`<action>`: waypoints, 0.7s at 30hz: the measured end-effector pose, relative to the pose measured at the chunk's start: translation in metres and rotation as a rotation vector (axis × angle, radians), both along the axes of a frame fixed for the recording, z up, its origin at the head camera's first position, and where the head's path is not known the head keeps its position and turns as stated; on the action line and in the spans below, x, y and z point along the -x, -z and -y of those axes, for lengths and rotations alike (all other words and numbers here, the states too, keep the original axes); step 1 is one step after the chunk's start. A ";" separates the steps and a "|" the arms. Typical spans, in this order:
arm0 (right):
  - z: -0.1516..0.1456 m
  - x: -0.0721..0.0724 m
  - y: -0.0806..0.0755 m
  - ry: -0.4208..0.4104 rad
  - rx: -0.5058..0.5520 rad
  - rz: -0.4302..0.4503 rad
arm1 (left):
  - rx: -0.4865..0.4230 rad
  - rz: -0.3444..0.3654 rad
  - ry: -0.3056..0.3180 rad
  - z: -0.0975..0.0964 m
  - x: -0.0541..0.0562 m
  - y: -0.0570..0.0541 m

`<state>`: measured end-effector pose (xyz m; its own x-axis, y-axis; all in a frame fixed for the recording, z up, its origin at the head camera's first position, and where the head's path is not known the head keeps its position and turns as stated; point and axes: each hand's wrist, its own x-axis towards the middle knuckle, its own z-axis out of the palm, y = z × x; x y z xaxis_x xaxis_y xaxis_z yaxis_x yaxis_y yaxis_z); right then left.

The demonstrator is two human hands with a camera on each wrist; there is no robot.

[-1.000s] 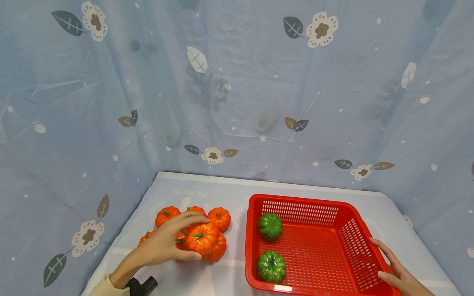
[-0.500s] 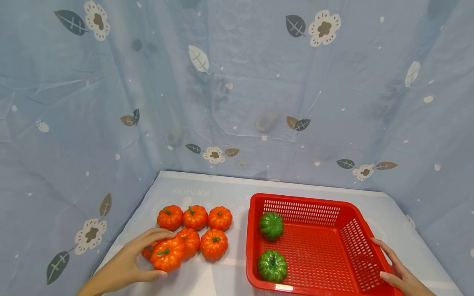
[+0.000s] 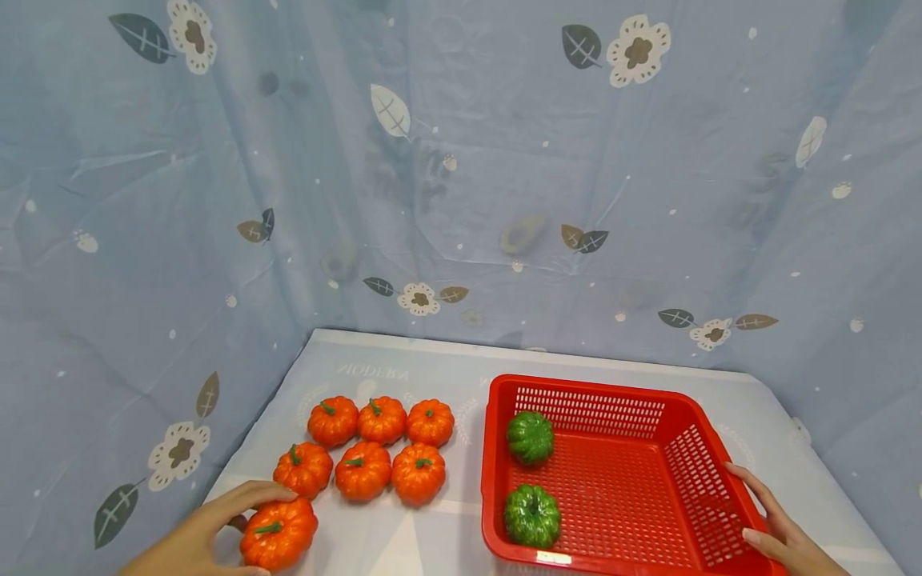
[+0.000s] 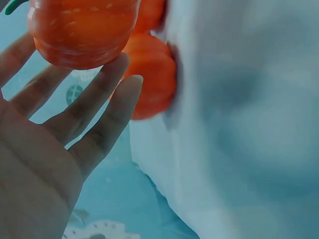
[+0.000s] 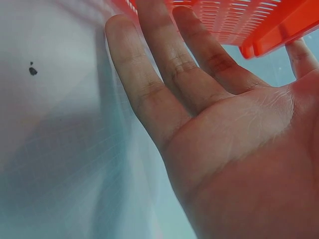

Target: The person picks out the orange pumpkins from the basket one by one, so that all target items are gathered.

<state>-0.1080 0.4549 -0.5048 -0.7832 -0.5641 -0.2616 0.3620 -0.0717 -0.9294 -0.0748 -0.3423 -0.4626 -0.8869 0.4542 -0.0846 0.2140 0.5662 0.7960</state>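
In the head view my left hand point(image 3: 198, 536) holds a small orange pumpkin point(image 3: 279, 534) with a green stem, thumb on its near side and fingers behind. The left wrist view shows that pumpkin point(image 4: 84, 32) against the fingertips. Behind it, several more orange pumpkins point(image 3: 363, 472) stand in two rows on the table. At the right, my right hand point(image 3: 781, 536) grips the side rim of a red plastic basket point(image 3: 619, 488). Its fingers lie along the outside wall in the right wrist view. Two green pumpkins point(image 3: 531, 438) sit along the basket's left side.
A pale cloth covers the table point(image 3: 432, 544). Blue curtain point(image 3: 461, 200) with flowers and leaves hangs behind and at both sides. The basket's left wall stands a short way right of the orange rows.
My left hand has carried the orange pumpkin left and toward me, from above the rows to the near left of them. The right hand stays at the basket rim.
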 end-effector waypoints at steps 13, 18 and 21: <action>0.001 -0.001 -0.001 0.029 -0.069 0.003 | 0.048 0.268 -0.108 0.013 0.004 0.014; 0.001 -0.001 -0.003 0.043 -0.110 -0.005 | 0.055 0.250 -0.099 0.016 0.005 0.018; 0.001 -0.001 -0.004 0.040 -0.097 0.001 | 0.079 0.230 -0.089 0.017 0.006 0.021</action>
<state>-0.1067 0.4536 -0.5010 -0.8043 -0.5044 -0.3140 0.3615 0.0040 -0.9324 -0.0805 -0.3591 -0.4835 -0.8767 0.3588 -0.3205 -0.0212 0.6368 0.7708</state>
